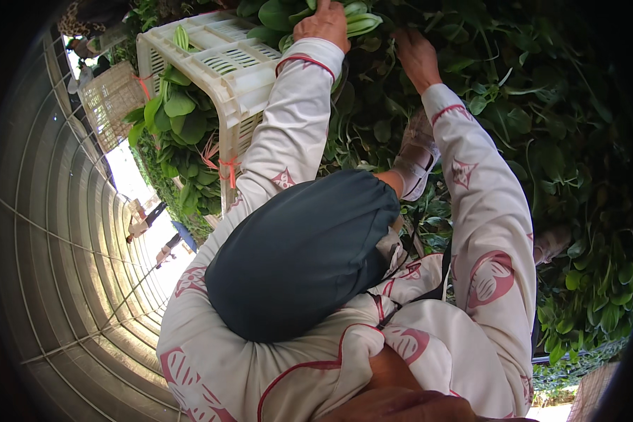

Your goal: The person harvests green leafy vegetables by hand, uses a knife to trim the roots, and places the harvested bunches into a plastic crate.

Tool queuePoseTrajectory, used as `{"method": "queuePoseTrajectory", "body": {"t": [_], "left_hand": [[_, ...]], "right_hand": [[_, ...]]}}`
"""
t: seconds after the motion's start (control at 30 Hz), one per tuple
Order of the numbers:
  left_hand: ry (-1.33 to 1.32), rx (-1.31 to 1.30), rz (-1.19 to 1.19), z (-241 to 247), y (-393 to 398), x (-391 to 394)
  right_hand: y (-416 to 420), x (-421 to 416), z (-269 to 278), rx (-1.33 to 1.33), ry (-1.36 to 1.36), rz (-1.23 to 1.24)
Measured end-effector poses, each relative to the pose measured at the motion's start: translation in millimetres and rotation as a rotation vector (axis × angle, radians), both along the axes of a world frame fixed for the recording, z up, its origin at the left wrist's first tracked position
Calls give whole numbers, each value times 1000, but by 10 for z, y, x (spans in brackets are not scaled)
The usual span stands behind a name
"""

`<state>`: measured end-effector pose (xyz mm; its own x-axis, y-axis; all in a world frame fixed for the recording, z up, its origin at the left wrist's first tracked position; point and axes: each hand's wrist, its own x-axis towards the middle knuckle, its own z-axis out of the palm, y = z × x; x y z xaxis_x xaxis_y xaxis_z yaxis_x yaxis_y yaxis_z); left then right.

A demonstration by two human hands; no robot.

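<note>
Near the top edge, my left hand (324, 24) grips a bunch of leafy greens (361, 24) with pale green stalks, beside the crate. My right hand (415, 55) reaches down among the dark leaves of the growing plants (380, 100); its fingertips are partly hidden there, so whether it holds anything is unclear. A white slotted plastic crate (248, 79) stands to the left of my left forearm. Picked greens (182, 113) show through its open side, and one stalk bundle (181, 38) pokes up at its top.
Orange ties (229, 170) hang on the crate. My shoe (416, 169) stands among the plants between my arms, below a dark green-clad knee (295, 253). A woven panel (111, 103) and the ribbed greenhouse wall (74, 237) are at left, with people (140, 221) in the distance.
</note>
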<state>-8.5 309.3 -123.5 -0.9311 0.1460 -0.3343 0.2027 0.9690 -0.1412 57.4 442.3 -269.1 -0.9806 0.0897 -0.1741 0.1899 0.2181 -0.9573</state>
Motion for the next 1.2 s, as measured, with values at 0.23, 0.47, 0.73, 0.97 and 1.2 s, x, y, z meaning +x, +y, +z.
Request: {"method": "queuePoseTrajectory", "body": {"t": [0.23,0.47,0.73,0.97,1.2], "left_hand": [[61,115,69,76,-286,-46],[24,189,220,147,-108,-99],[69,215,252,128,-229,-26],[92,284,72,0,36,-85],[305,433,-93,82,-242,309]], "right_hand": [[-388,-232,-177,282,125,101],[-534,-480,-316,566,24,390],[-631,-242,-323,479,148,361],[-557,-618,-1136,861,208,882],[-234,171,126,-526,-274,-97]]}}
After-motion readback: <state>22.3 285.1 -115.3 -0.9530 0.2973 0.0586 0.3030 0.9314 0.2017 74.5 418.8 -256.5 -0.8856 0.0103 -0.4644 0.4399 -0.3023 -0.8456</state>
